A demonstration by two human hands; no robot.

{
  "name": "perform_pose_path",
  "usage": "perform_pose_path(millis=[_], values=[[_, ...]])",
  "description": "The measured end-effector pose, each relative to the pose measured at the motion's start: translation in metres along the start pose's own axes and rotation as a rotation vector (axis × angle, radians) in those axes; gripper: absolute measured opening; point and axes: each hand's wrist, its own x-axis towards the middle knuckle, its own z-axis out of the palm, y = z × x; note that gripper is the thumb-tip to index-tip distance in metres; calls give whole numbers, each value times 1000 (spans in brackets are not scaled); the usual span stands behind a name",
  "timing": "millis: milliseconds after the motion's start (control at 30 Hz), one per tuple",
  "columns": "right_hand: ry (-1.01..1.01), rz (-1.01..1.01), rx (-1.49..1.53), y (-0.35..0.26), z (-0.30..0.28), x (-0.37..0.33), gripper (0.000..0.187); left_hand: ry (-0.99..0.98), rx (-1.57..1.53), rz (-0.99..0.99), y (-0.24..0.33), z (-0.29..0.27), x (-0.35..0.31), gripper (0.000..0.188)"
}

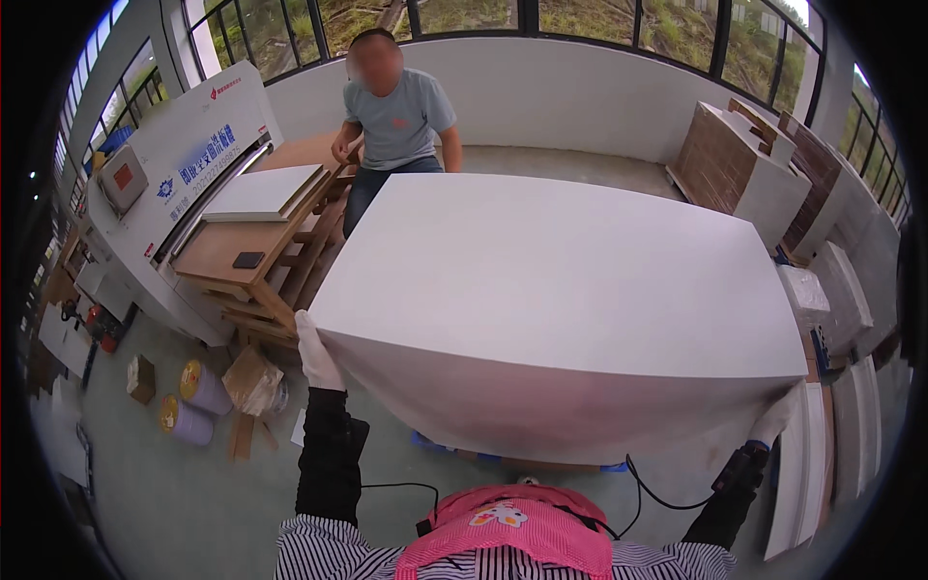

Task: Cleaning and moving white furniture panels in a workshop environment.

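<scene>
In front of me is a large white panel point(561, 271), lying flat on top of a tall, pale block whose front face point(541, 416) drops toward the floor. Single layers in that block cannot be made out. My left hand point(317, 354), in a white glove, is closed around the near left corner of the panel. At the near right corner, my right hand point(775, 414), also gloved in white, holds the edge from the side. Its fingers are partly hidden by the panel's edge.
Beyond the panel's far left side sits another person point(401, 121). A wooden table point(217, 251) with white boards point(261, 193) and a phone point(248, 260) adjoins a white machine point(184, 164). Buckets point(203, 387) stand on the floor at left; stacked boards point(725, 159) line the right.
</scene>
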Motion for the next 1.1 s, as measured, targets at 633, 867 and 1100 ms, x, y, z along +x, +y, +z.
perform_pose_path(millis=[633, 867, 1100], values=[[75, -32, -167, 4, -5, 14, 76, -114, -36, -36, 8, 6, -8, 71], [55, -29, -189, 24, -15, 32, 82, -162, -72, -56, 6, 6, -6, 74], [87, 45, -192, -24, 19, -3, 83, -171, -215, -62, 18, 9, -2, 73]])
